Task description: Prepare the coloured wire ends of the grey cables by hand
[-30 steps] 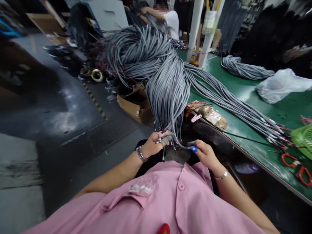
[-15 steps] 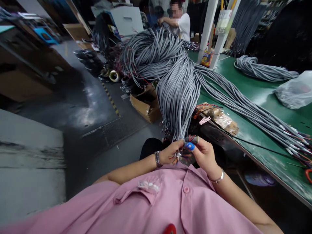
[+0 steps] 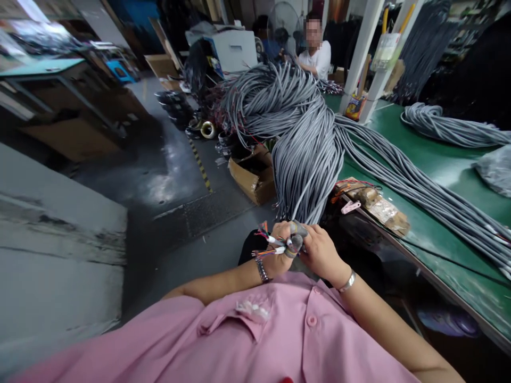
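Observation:
My left hand (image 3: 278,261) is closed around the ends of grey cables in front of my chest. Thin coloured wires (image 3: 264,240) with white parts fan out from it to the left. Grey wrapping (image 3: 294,247) covers fingertips where the hands meet. My right hand (image 3: 324,254) is closed right beside the left, its back towards me; what its fingers grip is hidden. Just beyond both hands hangs a thick bundle of grey cables (image 3: 307,154), draped over the table edge and running down to them.
More grey cables (image 3: 423,181) lie along the green table (image 3: 455,242) at right. A taped brown block (image 3: 385,209) with a pink clip (image 3: 351,207) sits at its edge. An open cardboard box (image 3: 252,178) stands on the floor. A co-worker (image 3: 319,56) is behind the pile.
My right hand has turned over, so its blue-tipped thumb is out of sight. The coloured wire ends now point left from my left hand. The view has shifted, and scene objects sit farther right.

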Action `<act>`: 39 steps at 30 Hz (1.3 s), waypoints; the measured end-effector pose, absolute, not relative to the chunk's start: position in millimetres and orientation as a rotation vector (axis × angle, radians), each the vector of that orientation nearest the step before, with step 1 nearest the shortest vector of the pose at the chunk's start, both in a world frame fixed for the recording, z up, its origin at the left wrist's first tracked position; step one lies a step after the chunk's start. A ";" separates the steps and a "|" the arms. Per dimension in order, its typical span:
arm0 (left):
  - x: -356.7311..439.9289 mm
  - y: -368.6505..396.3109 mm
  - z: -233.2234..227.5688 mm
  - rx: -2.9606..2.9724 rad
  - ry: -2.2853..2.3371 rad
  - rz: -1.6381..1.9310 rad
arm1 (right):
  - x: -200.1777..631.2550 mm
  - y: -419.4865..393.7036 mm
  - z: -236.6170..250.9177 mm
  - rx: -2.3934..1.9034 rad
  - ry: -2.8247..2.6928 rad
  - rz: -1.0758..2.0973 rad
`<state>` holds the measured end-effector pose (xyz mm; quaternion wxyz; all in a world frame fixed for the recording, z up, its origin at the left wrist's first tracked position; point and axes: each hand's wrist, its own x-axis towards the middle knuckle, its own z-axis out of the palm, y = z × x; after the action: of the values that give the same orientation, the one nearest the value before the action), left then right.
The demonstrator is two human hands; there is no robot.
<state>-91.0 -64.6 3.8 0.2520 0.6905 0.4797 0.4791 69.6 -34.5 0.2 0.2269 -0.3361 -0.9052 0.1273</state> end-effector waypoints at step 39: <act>-102.7 -40.6 1.9 2.285 0.842 1.702 | 56.7 -45.3 -34.5 -0.841 -2.238 0.392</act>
<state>-102.7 -40.6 1.9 0.0854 0.7663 0.2823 0.5707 56.7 -45.3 -34.5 0.3515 -0.3250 -0.8648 0.1516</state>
